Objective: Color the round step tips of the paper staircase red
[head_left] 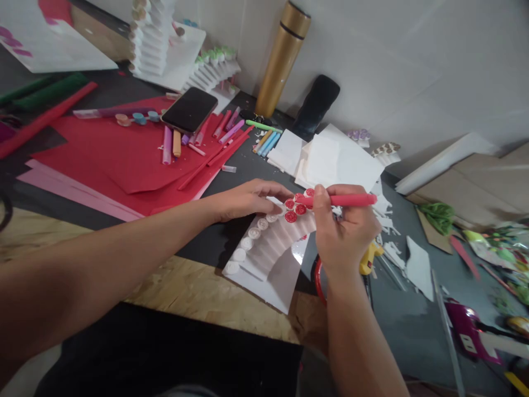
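Note:
A white stepped arch model (275, 248), seemingly of paper or foam, stands on a white base board (281, 295) at the table's front edge. Small rolled discs line its edge; the lower ones (247, 243) are white, and several near the top (291, 216) are red. My left hand (252, 199) grips the upper left edge of the arch, fingers curled round its back. Between the thumb and fingers of my right hand (345, 231) is a red marker pen (351, 200). Its tip meets the red discs, though the exact contact point is too small to make out.
Red and pink sheets (124, 160) lie at left with a phone (190, 110) and loose markers (227, 129). Behind stand a gold flask (283, 60) and a black case (316, 105). White sheets (339, 157), scraps and a yellow glue gun (371, 257) are at right.

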Available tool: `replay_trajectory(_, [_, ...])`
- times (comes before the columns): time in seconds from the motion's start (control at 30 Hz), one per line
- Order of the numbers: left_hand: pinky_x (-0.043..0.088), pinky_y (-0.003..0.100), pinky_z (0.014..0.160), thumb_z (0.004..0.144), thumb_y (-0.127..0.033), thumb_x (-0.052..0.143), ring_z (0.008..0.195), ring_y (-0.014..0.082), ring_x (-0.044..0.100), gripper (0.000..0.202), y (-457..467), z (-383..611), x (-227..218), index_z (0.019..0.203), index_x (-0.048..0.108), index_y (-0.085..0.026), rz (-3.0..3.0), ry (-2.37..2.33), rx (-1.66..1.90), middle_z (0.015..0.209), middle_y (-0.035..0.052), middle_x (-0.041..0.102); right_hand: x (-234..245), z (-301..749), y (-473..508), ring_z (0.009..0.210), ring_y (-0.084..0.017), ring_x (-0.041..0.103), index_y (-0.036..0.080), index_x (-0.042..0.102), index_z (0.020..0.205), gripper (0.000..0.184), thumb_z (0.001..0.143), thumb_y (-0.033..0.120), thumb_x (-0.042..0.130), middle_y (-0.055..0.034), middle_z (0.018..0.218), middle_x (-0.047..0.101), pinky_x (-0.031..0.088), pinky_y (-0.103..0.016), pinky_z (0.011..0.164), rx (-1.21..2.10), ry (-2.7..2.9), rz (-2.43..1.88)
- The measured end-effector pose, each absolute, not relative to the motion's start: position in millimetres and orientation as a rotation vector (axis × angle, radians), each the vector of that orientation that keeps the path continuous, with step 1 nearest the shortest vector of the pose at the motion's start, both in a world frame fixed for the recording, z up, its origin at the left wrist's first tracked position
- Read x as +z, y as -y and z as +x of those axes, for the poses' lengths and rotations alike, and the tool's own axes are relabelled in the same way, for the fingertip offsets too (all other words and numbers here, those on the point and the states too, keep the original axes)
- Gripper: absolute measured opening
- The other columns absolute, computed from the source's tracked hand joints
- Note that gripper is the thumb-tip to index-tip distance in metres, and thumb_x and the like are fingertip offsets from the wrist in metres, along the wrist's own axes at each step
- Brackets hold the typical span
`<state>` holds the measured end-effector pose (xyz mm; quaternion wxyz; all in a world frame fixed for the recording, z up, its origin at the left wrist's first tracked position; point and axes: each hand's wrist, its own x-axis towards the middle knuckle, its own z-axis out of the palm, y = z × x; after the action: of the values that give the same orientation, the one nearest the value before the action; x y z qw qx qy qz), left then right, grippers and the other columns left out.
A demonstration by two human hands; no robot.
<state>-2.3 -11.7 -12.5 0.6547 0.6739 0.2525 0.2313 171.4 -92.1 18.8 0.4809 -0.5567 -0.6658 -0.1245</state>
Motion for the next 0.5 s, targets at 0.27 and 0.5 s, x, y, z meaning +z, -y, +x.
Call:
replay_trajectory(0.27, [0.046, 0.031, 0.088, 0.079, -0.024, 0.062, 0.109, 0.0212, 0.062, 0.048, 11.1, -0.8, -14.2, 0.127, 0.063, -0.018, 1.497, -0.541, 0.517, 0.119, 0.0061, 0.069, 19.6, 169.5, 90.7, 0.066, -0.010, 0.057, 0.022, 0.060, 0.081, 0.013, 0.089, 0.031, 0.062, 0.0031, 0.069, 0.063, 0.048, -0.026, 0.067, -0.311, 1.613, -1.347])
replay_trajectory(0.5, [0.045, 0.029, 0.085, 0.078, -0.022, 0.061, 0.104, 0.0195, 0.062, 0.048, 11.7, -1.1, -13.5, 0.126, 0.064, -0.018, 1.494, -0.553, 0.517, 0.117, 0.0060, 0.069, 17.0, 172.6, 90.9, 0.067, -0.011, 0.059, 0.022, 0.060, 0.083, 0.011, 0.089, 0.030, 0.062, 0.0034, 0.068, 0.062, 0.050, -0.027, 0.069, -0.309, 1.641, -1.356])
